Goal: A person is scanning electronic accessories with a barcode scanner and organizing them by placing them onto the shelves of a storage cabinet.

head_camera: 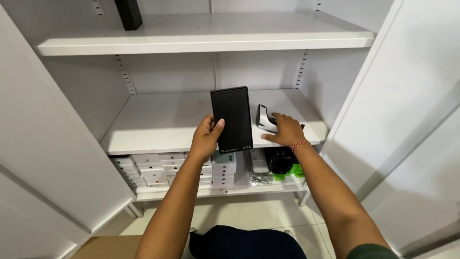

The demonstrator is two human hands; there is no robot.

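My left hand [205, 139] grips a flat black rectangular box [232, 117] by its lower left edge and holds it upright in front of the middle shelf [158, 124] of a white metal cabinet. My right hand [286, 130] lies on the shelf's right part, fingers spread over a white and black device [264, 117] that rests there. A red thread band circles my right wrist.
The lower shelf [191, 193] carries stacks of several white boxes [153, 170], a pale green box [224, 157], a black object [281, 160] and green parts [297, 171]. A black box [128, 13] stands on the top shelf. Open cabinet doors flank both sides. A cardboard box [105, 247] sits on the floor.
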